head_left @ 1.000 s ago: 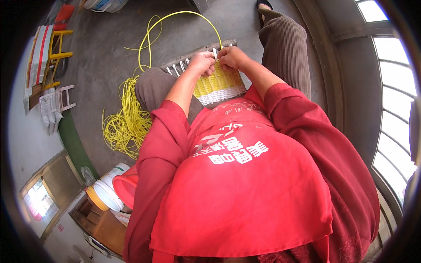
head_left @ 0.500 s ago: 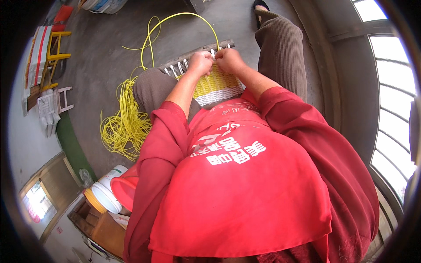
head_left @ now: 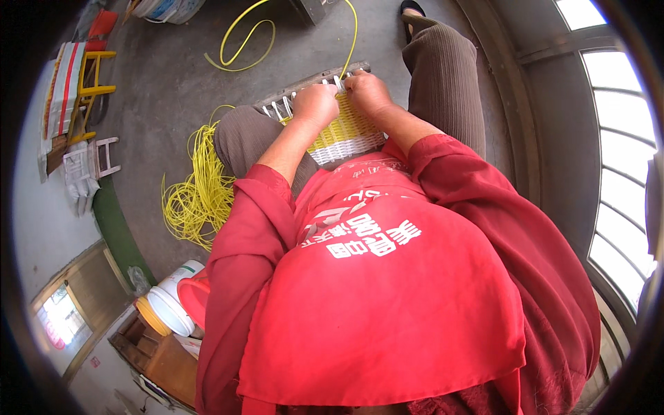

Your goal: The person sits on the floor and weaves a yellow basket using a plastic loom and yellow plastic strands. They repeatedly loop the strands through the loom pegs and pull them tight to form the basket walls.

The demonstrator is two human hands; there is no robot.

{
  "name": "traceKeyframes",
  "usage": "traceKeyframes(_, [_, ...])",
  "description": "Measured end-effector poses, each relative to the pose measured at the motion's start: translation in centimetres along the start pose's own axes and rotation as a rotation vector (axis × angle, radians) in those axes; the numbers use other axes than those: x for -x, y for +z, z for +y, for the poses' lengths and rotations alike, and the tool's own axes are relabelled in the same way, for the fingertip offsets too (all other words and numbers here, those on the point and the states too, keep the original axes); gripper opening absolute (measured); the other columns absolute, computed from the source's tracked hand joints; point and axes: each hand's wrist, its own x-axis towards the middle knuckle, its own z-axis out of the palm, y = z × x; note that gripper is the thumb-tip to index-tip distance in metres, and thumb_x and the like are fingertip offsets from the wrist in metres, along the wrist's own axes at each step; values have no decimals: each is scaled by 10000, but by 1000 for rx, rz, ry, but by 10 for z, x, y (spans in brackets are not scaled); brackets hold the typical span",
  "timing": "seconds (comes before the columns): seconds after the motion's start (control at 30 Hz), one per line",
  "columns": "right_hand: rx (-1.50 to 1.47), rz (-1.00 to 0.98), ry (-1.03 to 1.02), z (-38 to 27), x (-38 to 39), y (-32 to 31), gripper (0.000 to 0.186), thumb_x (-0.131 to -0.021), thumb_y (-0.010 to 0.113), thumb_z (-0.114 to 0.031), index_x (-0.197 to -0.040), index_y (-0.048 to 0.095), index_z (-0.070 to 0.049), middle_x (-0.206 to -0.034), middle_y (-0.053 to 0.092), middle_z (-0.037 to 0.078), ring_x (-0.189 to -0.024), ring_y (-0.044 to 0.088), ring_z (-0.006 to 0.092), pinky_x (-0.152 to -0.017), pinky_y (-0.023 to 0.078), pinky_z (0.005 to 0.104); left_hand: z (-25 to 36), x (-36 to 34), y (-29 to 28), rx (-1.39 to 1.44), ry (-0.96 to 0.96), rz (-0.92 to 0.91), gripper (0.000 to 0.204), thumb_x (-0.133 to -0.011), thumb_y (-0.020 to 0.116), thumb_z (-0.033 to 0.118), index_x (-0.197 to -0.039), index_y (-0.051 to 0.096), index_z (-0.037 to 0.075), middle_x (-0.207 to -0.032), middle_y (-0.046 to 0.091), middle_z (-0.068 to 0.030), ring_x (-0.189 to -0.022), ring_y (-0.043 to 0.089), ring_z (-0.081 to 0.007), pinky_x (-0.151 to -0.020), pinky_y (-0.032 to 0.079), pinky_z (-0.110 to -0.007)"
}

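Note:
Across my lap lies a woven panel point(head_left: 349, 131), yellow with a white band at the near edge. White upright strips point(head_left: 278, 109) stick out along its far side beside a wooden bar point(head_left: 290, 88). My left hand point(head_left: 316, 105) is closed in a fist over the panel's far edge; what it grips is hidden. My right hand point(head_left: 367, 90) is closed beside it, fingertips at the white strips. A yellow strip point(head_left: 355, 34) rises between the hands and arcs away over the floor. What the right fingers pinch cannot be made out.
A tangled pile of yellow strip point(head_left: 197, 190) lies on the floor by my left knee. Farther left stand a yellow stool frame point(head_left: 97, 90) and a small pale stool point(head_left: 107, 158). White buckets point(head_left: 169, 310) and a red basin point(head_left: 194, 297) are at lower left. Windows point(head_left: 622, 159) line the right.
The yellow strip's loop has swung outward, and its free end now curls over the floor farther from the panel. My left hand has turned into a fist, slightly apart from the right.

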Motion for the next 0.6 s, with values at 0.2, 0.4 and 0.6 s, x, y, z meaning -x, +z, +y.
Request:
traceKeyframes(0.2, [49,-33,-18,-2,2,-1,97,-707,563,-97,-732,657,-95,-858,584,110,-810,600,313,-716,489,411,-15,3,23,259,-148,58,156,-723,553,170,-833,660,148,-829,646,-138,-780,622,-341,-681,492,-445])
traceKeyframes(0.4, [34,-40,10,-3,3,-3,90,-714,559,-104,-732,646,-86,-872,583,108,-826,597,310,-721,486,413,-11,2,23,274,-141,79,171,-710,583,172,-851,680,166,-837,658,-127,-795,630,-325,-700,501,-435])
traceKeyframes(0.6, [38,-36,30,-2,4,-1,86,-729,559,-97,-751,641,-83,-874,585,113,-821,597,317,-720,487,416,-14,-1,-1,57,-31,-317,181,-660,590,139,-812,682,102,-807,651,-168,-773,646,-292,-678,502,-418])
